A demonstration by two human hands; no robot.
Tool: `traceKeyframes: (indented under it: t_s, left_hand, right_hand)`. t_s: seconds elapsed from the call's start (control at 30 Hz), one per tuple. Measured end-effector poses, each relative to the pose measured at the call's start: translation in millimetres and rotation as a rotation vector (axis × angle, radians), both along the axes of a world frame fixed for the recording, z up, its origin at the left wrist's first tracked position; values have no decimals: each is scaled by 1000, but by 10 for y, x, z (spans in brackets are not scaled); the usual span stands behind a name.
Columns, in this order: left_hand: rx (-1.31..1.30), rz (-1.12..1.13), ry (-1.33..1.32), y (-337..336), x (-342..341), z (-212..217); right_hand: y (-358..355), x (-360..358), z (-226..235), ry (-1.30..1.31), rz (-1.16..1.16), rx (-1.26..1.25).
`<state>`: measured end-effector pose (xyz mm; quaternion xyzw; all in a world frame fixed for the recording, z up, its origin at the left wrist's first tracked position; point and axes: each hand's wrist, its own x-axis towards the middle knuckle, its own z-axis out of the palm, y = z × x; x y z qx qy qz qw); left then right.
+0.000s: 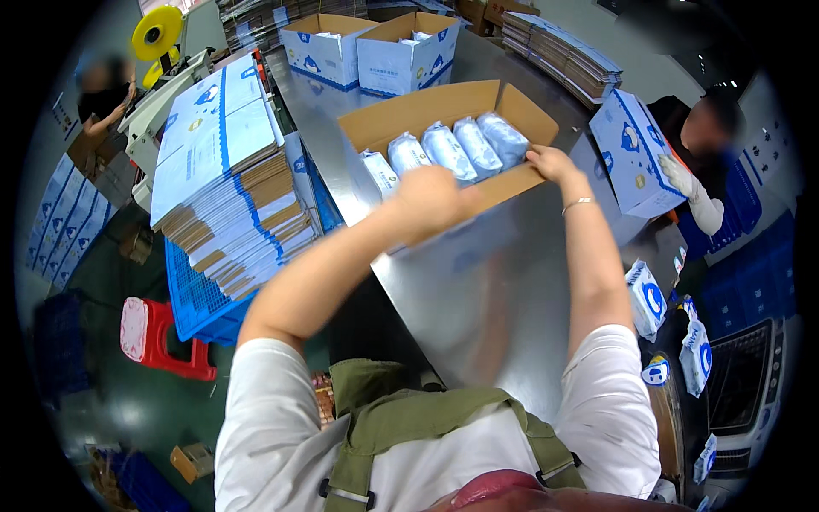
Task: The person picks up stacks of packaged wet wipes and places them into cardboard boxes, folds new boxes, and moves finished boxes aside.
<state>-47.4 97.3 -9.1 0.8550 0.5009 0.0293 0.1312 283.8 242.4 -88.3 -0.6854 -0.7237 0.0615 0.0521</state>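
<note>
An open cardboard box, brown inside, stands on the metal table in front of me. A row of several white-and-blue plastic-wrapped packs fills the part of it that I can see. My right hand grips the box's near right corner, fingers bent over the rim. Across the near left side reaches my left hand, smeared by motion. It hides part of the near rim and a pack's lower end, and its fingers cannot be made out.
Flattened cartons are piled on a blue crate at left, near a red stool. Two filled boxes stand at the far end. Opposite, a gloved co-worker holds another box. Loose packs lie at right.
</note>
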Motion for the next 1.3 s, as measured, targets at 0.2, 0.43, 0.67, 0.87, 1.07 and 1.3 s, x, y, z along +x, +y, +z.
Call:
traceKeyframes:
  t_s: [0.2,0.43,0.67,0.87,1.07,1.3]
  left_hand:
    - [444,-213,325,-149,66,-831]
    - [518,-122,571,1088,-1584,-119]
    - [942,512,137,1087,-2948,133]
    - [136,1401,-64,464,-4806,130]
    - [113,1431,-171,581,-4971,-3]
    - [989,1481,-513,309,-4199,365]
  right_hand:
    - [-709,-509,-98,90,12,179]
    - [-2271,-588,-542,604,-54,508]
    - [-1462,-2451,-1208,679,271,436]
    - [-115,-2532,-862,879,388,-381]
    - [-1161,-2198,-1436,254,392,53]
    - [-2049,-2048,-1586,627,290,162]
